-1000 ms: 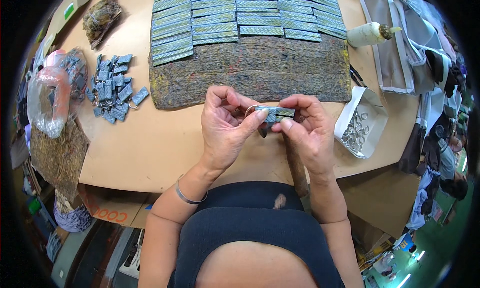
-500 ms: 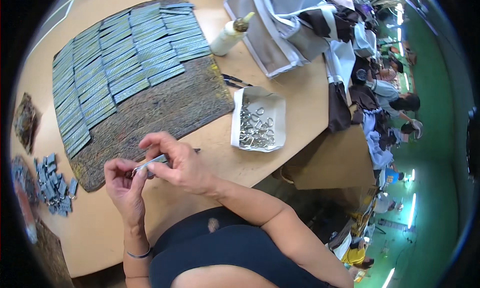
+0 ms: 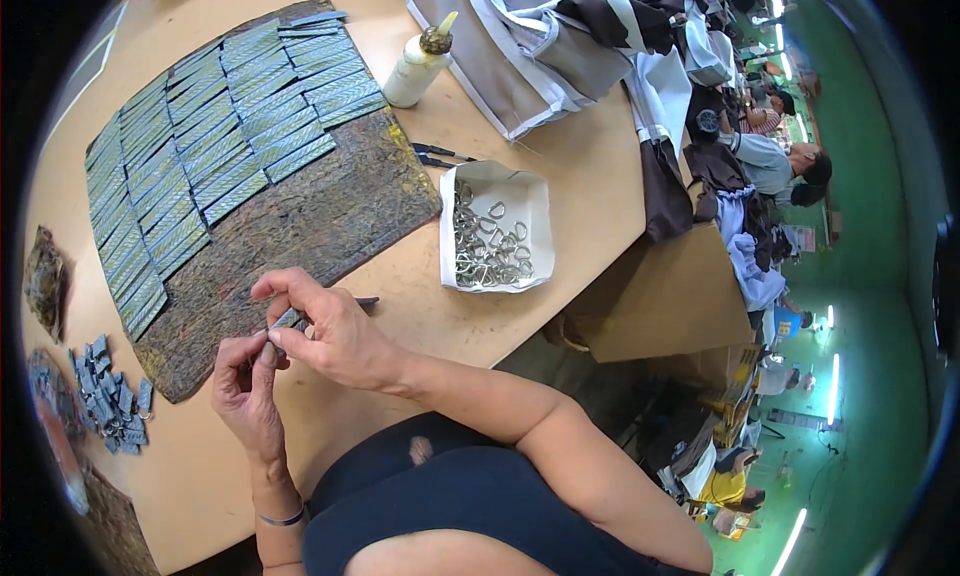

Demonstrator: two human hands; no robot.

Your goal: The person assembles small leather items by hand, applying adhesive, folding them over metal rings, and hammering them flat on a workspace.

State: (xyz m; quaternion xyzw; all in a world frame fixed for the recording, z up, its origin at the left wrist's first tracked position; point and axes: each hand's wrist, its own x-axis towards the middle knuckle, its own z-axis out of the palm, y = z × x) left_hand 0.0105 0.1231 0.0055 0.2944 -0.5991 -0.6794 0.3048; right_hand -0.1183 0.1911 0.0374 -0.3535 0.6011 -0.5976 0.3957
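A short grey-blue strip (image 3: 288, 318) is pinched between my two hands above the near edge of the mat. My left hand (image 3: 250, 401) grips its lower end with thumb and fingertips, and those fingers hide that end. My right hand (image 3: 345, 338) holds the upper part between thumb and fingers, touching the left fingertips. A thin dark tip (image 3: 368, 301) juts out behind my right hand; what it belongs to is hidden. Rows of similar strips (image 3: 240, 111), with yellowish smears, lie on the brown, rough mat (image 3: 300, 206). Right of the mat, a white box (image 3: 543, 226) holds many metal D-rings (image 3: 490, 246).
A pile of small finished-looking strip pieces (image 3: 110, 401) lies at the left. A white glue bottle (image 3: 415, 71) stands beyond the mat, near dark-handled tools (image 3: 437, 156). Grey and brown fabric pieces (image 3: 530, 66) cover the far right. A cardboard box (image 3: 650, 306) stands beside the table; people work beyond.
My hands have drawn closer together on the strip, and less of it shows between the fingers. The whole view has shifted slightly, moving the mat and box leftward.
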